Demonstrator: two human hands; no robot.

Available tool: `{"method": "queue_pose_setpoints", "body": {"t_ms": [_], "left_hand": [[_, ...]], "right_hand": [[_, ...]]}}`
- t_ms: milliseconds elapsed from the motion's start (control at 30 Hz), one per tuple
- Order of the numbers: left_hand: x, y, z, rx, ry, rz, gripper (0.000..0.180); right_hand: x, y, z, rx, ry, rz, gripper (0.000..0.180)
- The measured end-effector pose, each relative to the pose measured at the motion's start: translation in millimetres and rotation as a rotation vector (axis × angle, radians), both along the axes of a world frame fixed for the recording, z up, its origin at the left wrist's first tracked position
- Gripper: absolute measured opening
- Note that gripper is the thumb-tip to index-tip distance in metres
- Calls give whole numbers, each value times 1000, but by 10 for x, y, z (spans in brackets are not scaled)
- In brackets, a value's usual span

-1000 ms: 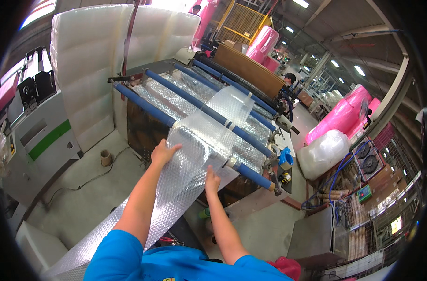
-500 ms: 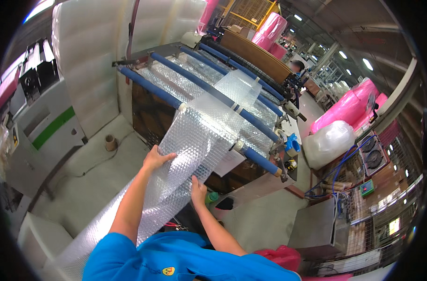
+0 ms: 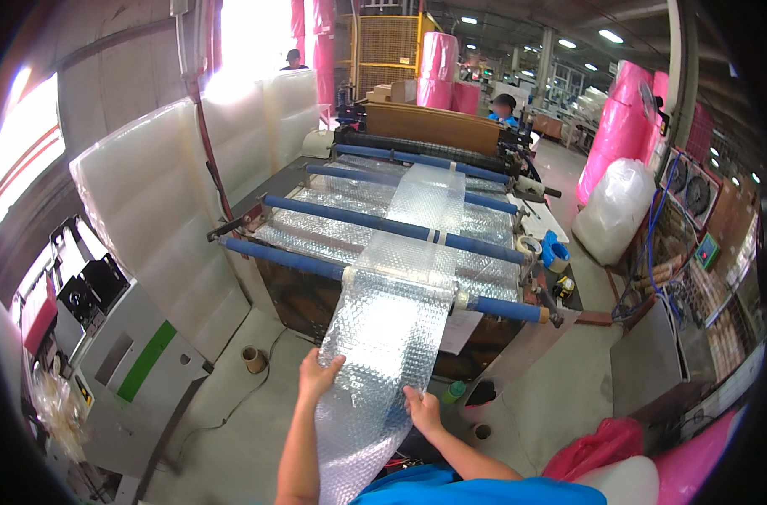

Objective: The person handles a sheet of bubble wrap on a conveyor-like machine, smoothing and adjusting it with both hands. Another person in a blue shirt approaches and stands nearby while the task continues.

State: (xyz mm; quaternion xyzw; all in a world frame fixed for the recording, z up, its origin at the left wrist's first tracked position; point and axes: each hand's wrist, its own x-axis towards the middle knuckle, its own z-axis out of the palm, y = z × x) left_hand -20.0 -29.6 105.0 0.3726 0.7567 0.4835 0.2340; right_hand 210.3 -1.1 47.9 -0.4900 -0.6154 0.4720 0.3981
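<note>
A long strip of clear bubble wrap comes over the front blue roller of a machine and hangs down toward me. At its left edge my left hand is closed, thumb lying on top and fingers out of sight underneath. My right hand pinches the opposite edge a little lower, thumb also on top. Between the two hands the strip is spread fairly flat and shines with reflected light. Farther back, the strip passes under and over several more blue rollers.
Tape rolls lie on the machine's right side. A grey machine with a green stripe stands at left, and a cardboard tube is on the floor. Large pink rolls stand at right. A co-worker is beyond the machine.
The view has turned and levelled, so the machine looks straighter ahead. Both hands keep their grip on the bubble wrap, which now runs more directly toward me.
</note>
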Motion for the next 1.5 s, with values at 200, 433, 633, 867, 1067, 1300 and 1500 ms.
{"method": "queue_pose_setpoints", "body": {"t_ms": [200, 433, 633, 867, 1067, 1300, 1500], "left_hand": [[101, 404, -721, -163, 164, 76, 59], [114, 460, -831, -151, 160, 29, 63], [139, 445, -838, -184, 132, 58, 63], [180, 535, -820, -280, 122, 266, 65], [125, 436, -941, -92, 67, 183, 53], [-23, 254, -1028, 14, -158, 23, 38], [66, 234, -1178, 96, -58, 34, 41]], "right_hand": [[-21, 456, -582, 162, -227, -59, 50], [-25, 485, -621, 77, -147, -63, 45], [-25, 485, -636, 23, -122, -60, 46], [-30, 442, -659, -11, -124, -77, 50], [-68, 308, -656, 24, -19, -122, 51], [-24, 351, -690, 28, -31, -60, 50], [1, 264, -722, -15, -117, -62, 46]]}}
